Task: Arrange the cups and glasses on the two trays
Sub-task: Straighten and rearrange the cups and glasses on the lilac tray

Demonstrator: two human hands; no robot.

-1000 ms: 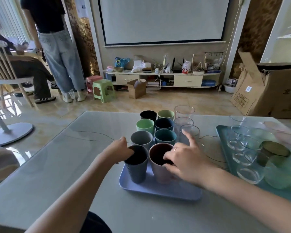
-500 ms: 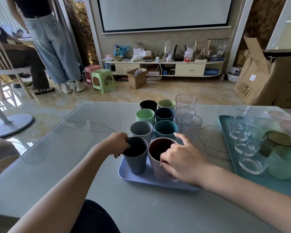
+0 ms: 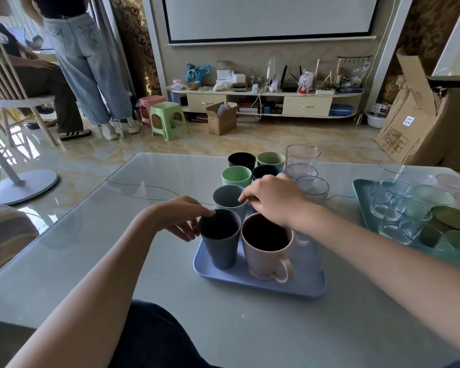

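A lavender tray (image 3: 263,288) holds two columns of cups: a dark blue cup (image 3: 221,245) and pink mug (image 3: 266,253) in front, then a grey cup (image 3: 226,197), light green cup (image 3: 236,176), navy cup (image 3: 263,171), black cup (image 3: 241,159) and sage cup (image 3: 271,158). Three clear glasses (image 3: 312,187) stand in a row on their right. My left hand (image 3: 181,216) touches the dark blue cup's rim and side with loose fingers. My right hand (image 3: 271,200) hangs with curled fingers behind the pink mug, fingertips by the grey cup's rim; what lies under it is hidden.
A teal tray (image 3: 359,189) at the right carries several clear glasses (image 3: 398,208) and green glass dishes (image 3: 452,216). The grey glass-topped table (image 3: 117,235) ends just beyond the cups. Two people (image 3: 85,62) and a chair are at far left, and a cardboard box (image 3: 422,123) at right.
My right hand left the pink mug and moved back over the cup behind it. My left hand loosened from its grip on the dark blue cup's rim.
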